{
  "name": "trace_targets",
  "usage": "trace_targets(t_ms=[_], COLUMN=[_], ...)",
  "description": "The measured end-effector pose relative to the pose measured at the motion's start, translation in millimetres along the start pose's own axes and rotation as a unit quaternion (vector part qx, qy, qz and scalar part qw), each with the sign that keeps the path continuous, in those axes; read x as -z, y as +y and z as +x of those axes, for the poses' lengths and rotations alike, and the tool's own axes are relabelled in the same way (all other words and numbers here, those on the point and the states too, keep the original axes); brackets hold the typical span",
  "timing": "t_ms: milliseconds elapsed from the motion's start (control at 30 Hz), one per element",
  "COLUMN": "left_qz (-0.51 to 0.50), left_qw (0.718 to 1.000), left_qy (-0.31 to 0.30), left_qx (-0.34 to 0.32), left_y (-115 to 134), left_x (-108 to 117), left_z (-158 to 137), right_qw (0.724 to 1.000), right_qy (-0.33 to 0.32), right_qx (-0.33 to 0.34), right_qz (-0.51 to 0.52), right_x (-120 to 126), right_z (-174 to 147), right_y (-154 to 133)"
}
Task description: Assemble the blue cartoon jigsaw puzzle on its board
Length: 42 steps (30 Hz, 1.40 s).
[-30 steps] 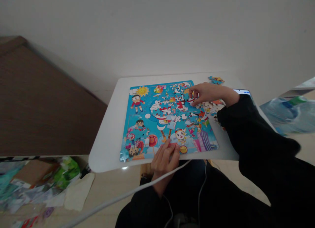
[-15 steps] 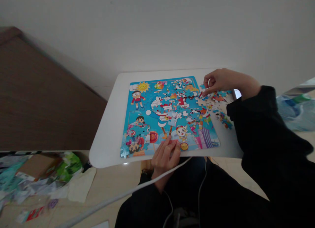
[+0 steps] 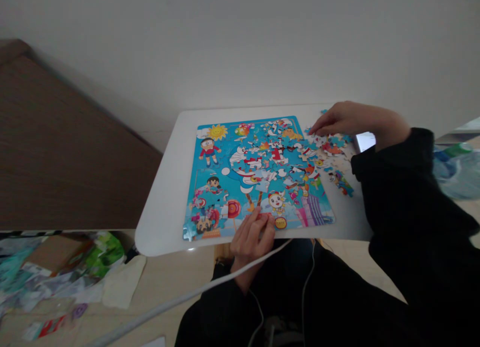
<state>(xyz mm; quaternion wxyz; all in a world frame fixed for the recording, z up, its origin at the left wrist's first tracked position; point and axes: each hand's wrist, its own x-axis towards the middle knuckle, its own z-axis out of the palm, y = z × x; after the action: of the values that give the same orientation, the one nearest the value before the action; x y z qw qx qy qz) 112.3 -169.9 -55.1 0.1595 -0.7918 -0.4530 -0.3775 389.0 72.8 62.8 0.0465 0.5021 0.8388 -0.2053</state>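
A cartoon jigsaw puzzle (image 3: 204,187) in a blue tray lies on a white table, with several pieces lying loosely over its fitted picture. My left hand (image 3: 253,237) rests at the puzzle's near edge, fingers laid over the rim and holding nothing. Beyond the tray's right side, my right hand (image 3: 343,121) reaches over a heap of loose puzzle pieces (image 3: 333,149). Its fingers stretch out, the tips touching or just above the heap's left edge; no piece shows between them. A red-and-white puzzle piece (image 3: 308,152) lies at the tray's right edge.
The white table (image 3: 159,207) stands against a wall. A phone-like device (image 3: 365,141) lies behind my right wrist. A white cable (image 3: 210,285) crosses in front of my left wrist. Bags and a cardboard box (image 3: 54,253) clutter the floor at left; a clear plastic bag (image 3: 459,172) is at right.
My right hand has let go of the red-and-white piece, now at the tray's right edge, and moved slightly right over the heap, fingers straighter. My left hand stays put.
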Motion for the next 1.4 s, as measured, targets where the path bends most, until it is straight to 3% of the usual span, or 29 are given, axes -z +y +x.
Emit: trace_targets(t_ms=[133,233,367,533,667,800,867,1100,1400], left_qz=[0.002,0.001,0.000,-0.002,0.001,0.006,0.010,0.034,0.045], left_qw=[1.000,1.000,1.000,1.000,1.000,1.000,0.999,0.999,0.998], left_qy=[-0.004,-0.007,-0.003,0.002,-0.007,-0.020,-0.023,-0.035,-0.049], left_qx=[0.007,0.004,0.006,0.007,0.016,0.018,0.019,0.017,0.019], left_y=[0,0,0,1,2,2,3,4,4], left_x=[0,0,0,-2,-1,1,1,-1,0], left_z=[-1,0,1,0,1,3,3,3,3], right_qw=[0.995,0.985,0.949,0.914,0.909,0.953,0.960,0.947,0.948], right_qy=[-0.041,-0.077,-0.161,-0.224,-0.182,-0.100,-0.091,-0.084,-0.054], right_qx=[0.055,0.133,0.254,0.322,0.350,0.281,0.263,0.300,0.308], right_qz=[0.068,0.079,0.092,0.104,0.135,0.057,0.024,0.072,0.061], right_x=[2,-4,-25,-51,-54,-55,-60,-80,-74], right_z=[-6,-8,-8,-7,-6,-12,-17,-22,-19], right_y=[-32,-67,-111,-141,-141,-132,-128,-123,-110])
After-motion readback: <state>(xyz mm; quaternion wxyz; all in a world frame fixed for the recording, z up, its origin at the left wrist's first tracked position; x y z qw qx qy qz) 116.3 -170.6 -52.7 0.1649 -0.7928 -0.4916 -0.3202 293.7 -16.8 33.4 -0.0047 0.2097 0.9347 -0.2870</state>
